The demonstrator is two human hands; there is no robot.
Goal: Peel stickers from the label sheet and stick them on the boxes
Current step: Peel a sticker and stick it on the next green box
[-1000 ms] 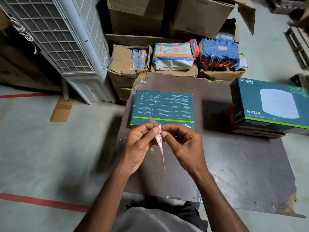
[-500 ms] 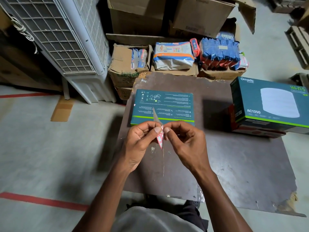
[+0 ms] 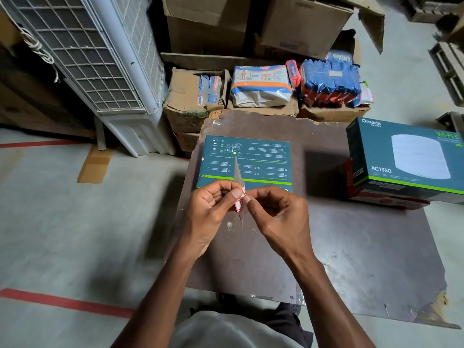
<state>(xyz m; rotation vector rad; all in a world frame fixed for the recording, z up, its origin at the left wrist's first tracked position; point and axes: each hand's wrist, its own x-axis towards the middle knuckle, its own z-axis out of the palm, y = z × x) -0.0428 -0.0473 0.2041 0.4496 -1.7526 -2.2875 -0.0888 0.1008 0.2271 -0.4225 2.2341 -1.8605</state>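
Now my left hand (image 3: 211, 212) and my right hand (image 3: 278, 214) both pinch the thin label sheet (image 3: 238, 194) above the brown board (image 3: 351, 247), its long side pointing away from me toward the flat green box (image 3: 261, 156).

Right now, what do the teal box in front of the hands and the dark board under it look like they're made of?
The teal box looks like printed cardboard with a matte finish: flat faces, sharp edges, fine print. The dark board seems to be a thin brown pressed-wood sheet, perhaps hardboard: scuffed, dull sheen, a chipped corner showing lighter fibres.
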